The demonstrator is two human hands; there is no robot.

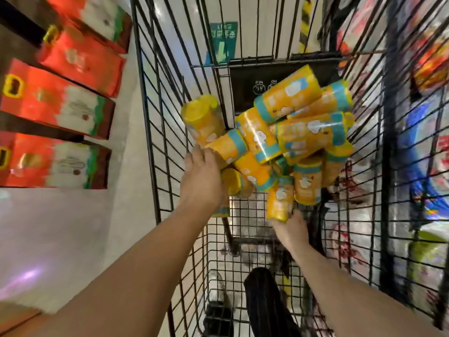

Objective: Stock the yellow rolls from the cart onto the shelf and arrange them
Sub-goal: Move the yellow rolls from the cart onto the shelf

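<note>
Yellow rolls (279,132) with teal bands lie heaped in a loose pile inside the wire cart (170,93), some flat, some tipped on end and leaning on one another against the far wall of the basket. Both of the person's arms reach down into it. The left hand (201,178) is laid over the near left edge of the pile with its fingers curled round the rolls there; the teal end of one pokes out below the palm, though the fingertips themselves are hidden. The right hand (295,231) comes in from lower down and, as far as the blur allows, pinches the bottom end of an upright roll (279,203) at the front of the heap. To the left of the cart stand red boxes (60,110) in a row, with a pale flat surface (60,227) below them that may be the shelf; not one yellow roll shows there. My reading is that the job is barely under way, or at least that the bulk of it remains: more than a dozen rolls appear to sit in the cart, none can be seen stocked, and any lining-up on the shelf has yet to be done. The present step looks like gathering a handful to lift out.
</note>
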